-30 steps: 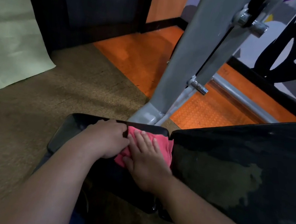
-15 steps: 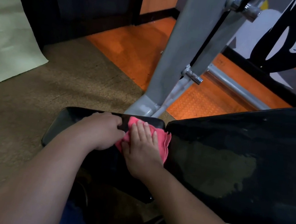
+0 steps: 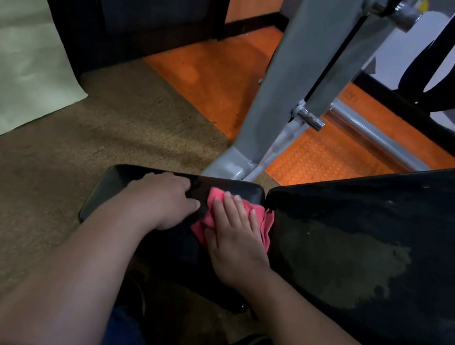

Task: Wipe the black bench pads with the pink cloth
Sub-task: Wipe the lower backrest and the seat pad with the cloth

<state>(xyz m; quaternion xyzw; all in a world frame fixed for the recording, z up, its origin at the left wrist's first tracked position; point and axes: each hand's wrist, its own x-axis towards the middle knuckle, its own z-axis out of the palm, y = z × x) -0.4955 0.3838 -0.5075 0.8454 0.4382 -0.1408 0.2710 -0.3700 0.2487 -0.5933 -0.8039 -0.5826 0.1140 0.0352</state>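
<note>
— Where is the pink cloth [image 3: 264, 225] found in relation to the hands?

— It is spread on the small seat pad [image 3: 118, 185], at the end beside the long back pad [image 3: 368, 267]. Most of it is covered by the right hand [image 3: 232, 239]; a crumpled edge is seen past the fingertips on the far side, and ruffled folds are seen along the gap between the two pads.

— How are the fingers of that hand held?

— They are stretched out nearly straight and laid flat on the cloth, close together, with the palm pressed down. Nothing is gripped; the cloth is only held against the pad from above. The thumb is laid along the cloth's near left edge.

— And the other hand?

— The left hand [image 3: 163, 201] is rested on the seat pad just left of the cloth. Its fingers are curled over the far edge of the pad, so their tips are hidden, and the thumb is pointed toward the cloth. Whether the cloth is touched by it cannot be told.

— What is seen on the back pad?

— A dull, smeared patch is shown on its shiny black surface, to the right of the cloth.

— And farther off?

— A grey metal frame [image 3: 288, 92] is planted on the floor just behind the seat pad. Brown carpet [image 3: 43, 174] is laid to the left, and orange floor [image 3: 220, 76] beyond it.
</note>
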